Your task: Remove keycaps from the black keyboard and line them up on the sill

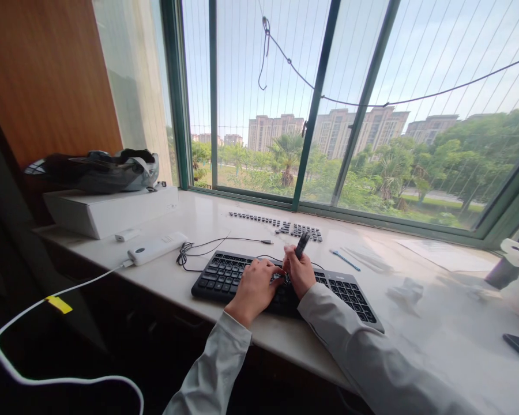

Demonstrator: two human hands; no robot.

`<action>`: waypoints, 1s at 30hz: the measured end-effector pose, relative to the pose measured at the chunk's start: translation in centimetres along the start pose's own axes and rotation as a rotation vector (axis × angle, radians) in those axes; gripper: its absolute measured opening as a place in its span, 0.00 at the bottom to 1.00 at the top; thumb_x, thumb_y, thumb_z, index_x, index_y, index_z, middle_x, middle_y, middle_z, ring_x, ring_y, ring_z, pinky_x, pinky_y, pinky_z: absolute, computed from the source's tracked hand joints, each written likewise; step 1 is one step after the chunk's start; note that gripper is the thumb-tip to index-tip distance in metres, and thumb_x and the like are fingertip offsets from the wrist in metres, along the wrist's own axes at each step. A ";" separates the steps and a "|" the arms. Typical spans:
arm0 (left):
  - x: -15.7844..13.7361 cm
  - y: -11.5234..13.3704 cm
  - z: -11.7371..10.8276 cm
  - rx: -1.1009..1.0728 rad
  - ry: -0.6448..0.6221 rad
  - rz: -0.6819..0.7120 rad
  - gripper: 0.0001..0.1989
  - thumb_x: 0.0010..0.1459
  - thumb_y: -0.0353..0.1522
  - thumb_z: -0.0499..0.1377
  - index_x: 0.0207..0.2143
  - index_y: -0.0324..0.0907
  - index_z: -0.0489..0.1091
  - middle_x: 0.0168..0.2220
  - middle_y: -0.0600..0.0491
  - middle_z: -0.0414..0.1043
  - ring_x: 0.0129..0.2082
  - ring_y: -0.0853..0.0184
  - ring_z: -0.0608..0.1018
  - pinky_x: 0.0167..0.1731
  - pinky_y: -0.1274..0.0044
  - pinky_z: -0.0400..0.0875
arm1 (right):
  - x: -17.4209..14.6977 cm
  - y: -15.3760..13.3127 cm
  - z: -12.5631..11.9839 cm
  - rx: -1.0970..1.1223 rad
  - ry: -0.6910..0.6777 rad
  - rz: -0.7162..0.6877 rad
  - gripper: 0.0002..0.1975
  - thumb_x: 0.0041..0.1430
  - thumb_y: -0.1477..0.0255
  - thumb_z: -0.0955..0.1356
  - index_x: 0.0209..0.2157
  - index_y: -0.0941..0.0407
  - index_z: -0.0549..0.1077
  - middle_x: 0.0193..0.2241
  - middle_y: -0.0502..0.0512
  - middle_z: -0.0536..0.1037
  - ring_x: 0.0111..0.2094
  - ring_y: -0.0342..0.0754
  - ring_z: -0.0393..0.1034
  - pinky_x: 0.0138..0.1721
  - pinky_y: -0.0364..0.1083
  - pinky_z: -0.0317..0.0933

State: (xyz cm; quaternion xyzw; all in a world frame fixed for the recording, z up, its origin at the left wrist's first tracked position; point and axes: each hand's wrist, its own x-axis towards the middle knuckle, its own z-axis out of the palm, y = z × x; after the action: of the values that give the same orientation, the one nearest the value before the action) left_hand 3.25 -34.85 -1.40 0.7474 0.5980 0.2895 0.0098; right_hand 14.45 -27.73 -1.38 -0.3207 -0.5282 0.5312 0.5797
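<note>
A black keyboard lies at a slant along the front of the white counter, with both hands over its middle. My right hand is closed around a slim black tool that sticks up from the fist; its lower end is hidden. Close beside it, my left hand is over the keys, thumb and fingertips drawn together against the right hand's fingers. Whatever they pinch is too small to make out. Loose black keycaps are set out in rows behind the keyboard.
A thin blue-tipped stick and crumpled clear plastic lie right of the keycaps. Leftward are a black cable, a white power bank with a white cord, and a white box bearing a dark bag. The window bounds the back.
</note>
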 end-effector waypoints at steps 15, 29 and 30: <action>-0.3 0.2 0.1 0.035 0.010 0.010 0.12 0.62 0.36 0.53 0.45 0.49 0.72 0.44 0.52 0.71 0.45 0.62 0.69 0.44 0.71 0.62 | -0.8 -0.3 0.2 -0.246 -0.034 -0.225 0.21 0.54 0.56 0.66 0.17 0.54 0.59 0.14 0.46 0.60 0.19 0.42 0.52 0.24 0.44 0.51; -0.3 0.1 0.2 0.031 0.024 -0.003 0.11 0.63 0.37 0.53 0.43 0.47 0.72 0.44 0.52 0.72 0.44 0.62 0.70 0.42 0.71 0.62 | -0.7 0.3 0.0 -0.283 -0.039 -0.264 0.19 0.56 0.58 0.65 0.19 0.53 0.58 0.15 0.45 0.59 0.20 0.42 0.52 0.24 0.44 0.52; -0.4 0.1 0.2 0.030 0.019 -0.008 0.11 0.63 0.37 0.53 0.44 0.47 0.72 0.44 0.51 0.72 0.45 0.61 0.70 0.42 0.71 0.62 | -0.7 0.3 0.0 -0.287 -0.035 -0.268 0.19 0.56 0.57 0.64 0.19 0.53 0.58 0.15 0.45 0.59 0.20 0.42 0.52 0.24 0.44 0.52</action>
State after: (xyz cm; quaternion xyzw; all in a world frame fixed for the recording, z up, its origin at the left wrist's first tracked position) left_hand 3.38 -35.12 -1.68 0.7423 0.6051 0.2879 -0.0059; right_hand 14.49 -28.31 -1.84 -0.3173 -0.6465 0.3741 0.5843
